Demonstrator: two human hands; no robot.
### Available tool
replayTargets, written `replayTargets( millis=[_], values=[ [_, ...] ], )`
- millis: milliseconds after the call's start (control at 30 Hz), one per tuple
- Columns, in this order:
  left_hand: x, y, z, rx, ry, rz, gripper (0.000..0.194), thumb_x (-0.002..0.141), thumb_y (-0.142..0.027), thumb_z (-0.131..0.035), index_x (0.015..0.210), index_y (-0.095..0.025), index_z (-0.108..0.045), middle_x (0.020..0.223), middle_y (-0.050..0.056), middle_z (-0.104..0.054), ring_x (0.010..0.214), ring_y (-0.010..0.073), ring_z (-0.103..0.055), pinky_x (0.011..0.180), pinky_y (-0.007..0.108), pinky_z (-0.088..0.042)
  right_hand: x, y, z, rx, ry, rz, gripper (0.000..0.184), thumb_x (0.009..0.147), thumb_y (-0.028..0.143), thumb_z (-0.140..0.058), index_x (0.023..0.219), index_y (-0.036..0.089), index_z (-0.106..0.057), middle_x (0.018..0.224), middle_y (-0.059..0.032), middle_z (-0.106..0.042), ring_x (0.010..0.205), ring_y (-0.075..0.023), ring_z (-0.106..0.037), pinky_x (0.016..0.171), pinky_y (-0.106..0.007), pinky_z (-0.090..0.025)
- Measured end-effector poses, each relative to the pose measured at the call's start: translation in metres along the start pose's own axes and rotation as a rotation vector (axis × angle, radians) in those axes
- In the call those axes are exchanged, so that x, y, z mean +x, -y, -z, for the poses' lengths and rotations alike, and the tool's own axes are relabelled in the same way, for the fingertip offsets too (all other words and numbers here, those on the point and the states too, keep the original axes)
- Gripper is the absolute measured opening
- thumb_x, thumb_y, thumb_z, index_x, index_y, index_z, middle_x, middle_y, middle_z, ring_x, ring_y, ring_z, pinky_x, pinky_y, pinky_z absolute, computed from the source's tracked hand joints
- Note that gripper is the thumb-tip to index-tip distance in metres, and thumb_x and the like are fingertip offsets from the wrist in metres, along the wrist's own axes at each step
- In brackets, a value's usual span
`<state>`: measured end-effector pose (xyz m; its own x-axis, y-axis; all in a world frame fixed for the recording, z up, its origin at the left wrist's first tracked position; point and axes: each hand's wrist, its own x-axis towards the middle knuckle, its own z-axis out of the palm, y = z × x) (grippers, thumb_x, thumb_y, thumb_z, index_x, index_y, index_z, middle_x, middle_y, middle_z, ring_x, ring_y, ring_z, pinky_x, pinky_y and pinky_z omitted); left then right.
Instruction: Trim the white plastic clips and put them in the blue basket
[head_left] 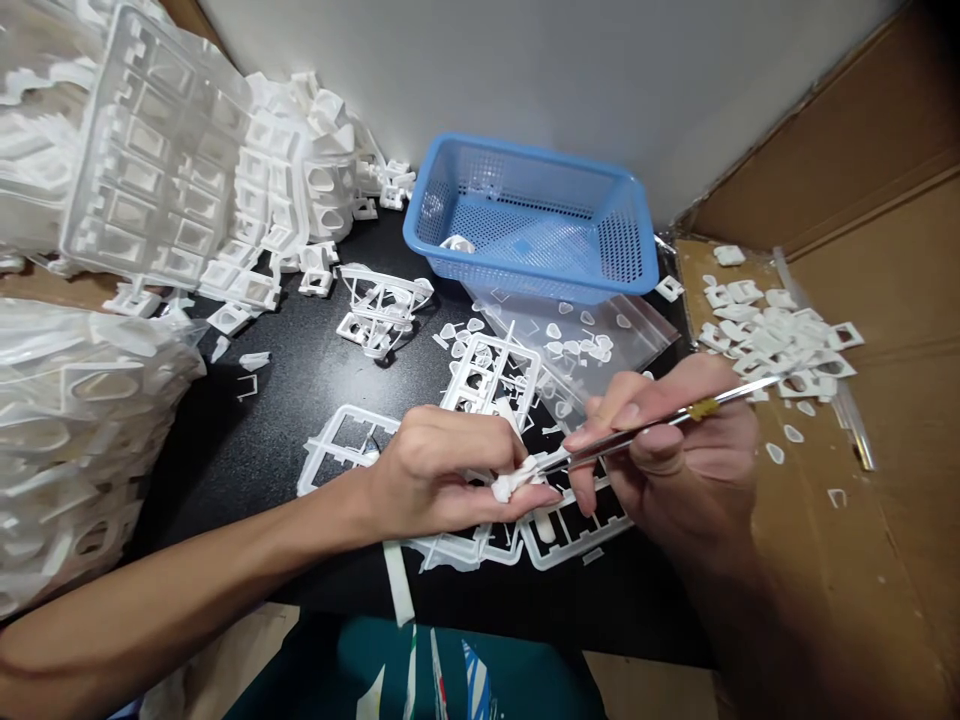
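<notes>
Between thumb and fingers, my left hand (442, 470) pinches a small white plastic part (514, 484). My right hand (697, 460) grips a slim metal tool (731, 394) with a yellow band, much like a pen in the grasp. The tool's tip meets the white part or lies right beside it; its exact shape is hidden at the fingers. Beneath both hands lie white plastic sprue frames (493, 352), partly covered by them. Small white offcuts and thin drop-shaped pieces (574, 347) are scattered just beyond.
A blue perforated basket (529, 262) stands at the back with a white piece inside. Clear plastic bags (637, 335) lie before it. White parts are heaped on cardboard (784, 335) at right. Bagged parts (82, 430) and stacked moulded sheets (161, 150) crowd the left.
</notes>
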<state>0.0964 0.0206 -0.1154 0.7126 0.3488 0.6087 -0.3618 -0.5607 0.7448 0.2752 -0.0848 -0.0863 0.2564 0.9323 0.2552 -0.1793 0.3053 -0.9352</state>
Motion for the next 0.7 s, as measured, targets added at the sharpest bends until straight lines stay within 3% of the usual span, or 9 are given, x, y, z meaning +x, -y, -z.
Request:
replayTargets(
  millis=[433, 700],
  values=[
    [0.0017, 0.0006, 0.0019, -0.001, 0.0, 0.033, 0.032, 0.086, -0.014, -0.084, 0.068, -0.014, -0.057, 0.067, 0.007, -0.07, 0.058, 0.0132, -0.067, 0.054, 0.02, -0.051, -0.0009, -0.0047, -0.0004, -0.028, 0.011, 0.068, 0.014, 0.097, 0.033, -0.074, 0.098, 0.024, -0.063, 0.088, -0.002, -0.078, 0.048, -0.0142, -0.071, 0.042, -0.026, -0.057],
    [-0.0002, 0.0005, 0.0014, 0.018, -0.021, 0.025, 0.033, 0.088, -0.018, -0.083, 0.066, -0.015, -0.058, 0.068, 0.005, -0.071, 0.061, 0.0132, -0.07, 0.057, 0.019, -0.054, -0.002, -0.0001, -0.0016, -0.045, 0.012, 0.029, 0.009, 0.098, 0.031, -0.073, 0.098, 0.026, -0.066, 0.089, -0.0027, -0.077, 0.05, -0.015, -0.07, 0.047, -0.031, -0.057]
  ],
)
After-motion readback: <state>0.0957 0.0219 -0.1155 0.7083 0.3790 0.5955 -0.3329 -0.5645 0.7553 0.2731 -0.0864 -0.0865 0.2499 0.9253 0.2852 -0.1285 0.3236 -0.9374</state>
